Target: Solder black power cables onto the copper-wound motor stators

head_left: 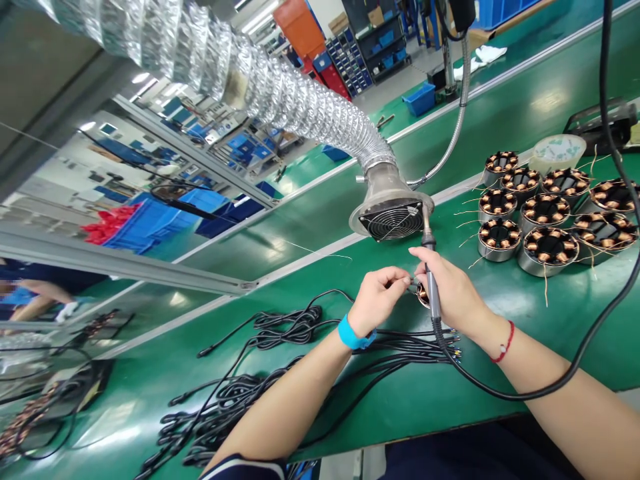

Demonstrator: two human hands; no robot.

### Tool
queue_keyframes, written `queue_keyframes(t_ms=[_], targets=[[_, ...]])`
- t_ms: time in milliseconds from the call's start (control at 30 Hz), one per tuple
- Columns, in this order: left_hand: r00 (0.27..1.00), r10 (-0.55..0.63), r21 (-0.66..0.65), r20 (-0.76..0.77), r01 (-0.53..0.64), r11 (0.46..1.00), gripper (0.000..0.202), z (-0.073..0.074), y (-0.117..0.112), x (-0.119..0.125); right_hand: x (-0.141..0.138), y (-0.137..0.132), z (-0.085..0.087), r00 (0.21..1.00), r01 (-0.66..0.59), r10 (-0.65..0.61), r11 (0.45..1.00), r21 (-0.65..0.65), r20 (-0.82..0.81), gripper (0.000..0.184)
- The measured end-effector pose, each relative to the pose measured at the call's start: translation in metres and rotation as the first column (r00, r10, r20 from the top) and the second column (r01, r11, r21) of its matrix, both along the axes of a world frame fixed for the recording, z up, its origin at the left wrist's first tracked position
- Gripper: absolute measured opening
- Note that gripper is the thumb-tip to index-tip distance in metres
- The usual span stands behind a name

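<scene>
My right hand (450, 287) is wrapped round a soldering iron (432, 287), its tip pointing up toward the fume extractor inlet. Thumb and forefinger of my left hand (377, 297) are pinched together on a thin wire end (413, 283), small and partly covered by the fingers. Between the hands sits a copper-wound motor stator (423, 295), mostly hidden behind the iron and my right hand. Black cables (400, 343) with stripped coloured ends pass beneath my left wrist. Several more stators (549, 248) stand in a group to the right, thin copper leads sticking out.
A fume extractor hood (387, 210) on a silver flexible duct (300, 93) hangs just beyond my hands. Coiled black cables (240, 400) lie left on the green bench (370, 417). The iron's cord loops over my right forearm. A tape roll (557, 152) stands behind the stators.
</scene>
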State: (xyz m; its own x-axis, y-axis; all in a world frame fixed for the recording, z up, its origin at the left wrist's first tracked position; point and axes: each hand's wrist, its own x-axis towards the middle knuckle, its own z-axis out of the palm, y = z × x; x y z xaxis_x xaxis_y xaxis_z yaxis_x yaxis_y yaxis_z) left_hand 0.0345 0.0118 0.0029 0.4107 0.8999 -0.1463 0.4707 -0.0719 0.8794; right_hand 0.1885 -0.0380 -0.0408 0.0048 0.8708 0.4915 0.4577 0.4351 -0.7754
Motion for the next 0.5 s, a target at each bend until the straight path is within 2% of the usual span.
queue_keyframes(t_ms=[133, 233, 367, 500], targets=[[0.998, -0.067, -0.167, 0.018, 0.069, 0.984, 0.025, 0.007, 0.008, -0.004, 0.000, -0.002, 0.003, 0.997, 0.071, -0.073, 0.996, 0.062, 0.027, 0.042], [0.991, -0.132, -0.263, 0.007, 0.130, 0.956, 0.027, 0.013, 0.012, -0.010, 0.002, -0.006, 0.009, 0.982, 0.137, -0.149, 0.985, 0.104, 0.115, 0.040], [0.985, -0.136, -0.312, 0.108, 0.164, 0.936, 0.034, 0.013, 0.011, -0.015, 0.005, -0.012, 0.015, 0.952, 0.072, -0.098, 0.993, 0.097, 0.291, 0.038], [0.970, -0.146, -0.302, 0.196, 0.201, 0.932, 0.043, 0.007, 0.007, -0.018, 0.006, -0.015, 0.014, 0.957, 0.033, -0.047, 0.998, 0.057, 0.285, 0.039]])
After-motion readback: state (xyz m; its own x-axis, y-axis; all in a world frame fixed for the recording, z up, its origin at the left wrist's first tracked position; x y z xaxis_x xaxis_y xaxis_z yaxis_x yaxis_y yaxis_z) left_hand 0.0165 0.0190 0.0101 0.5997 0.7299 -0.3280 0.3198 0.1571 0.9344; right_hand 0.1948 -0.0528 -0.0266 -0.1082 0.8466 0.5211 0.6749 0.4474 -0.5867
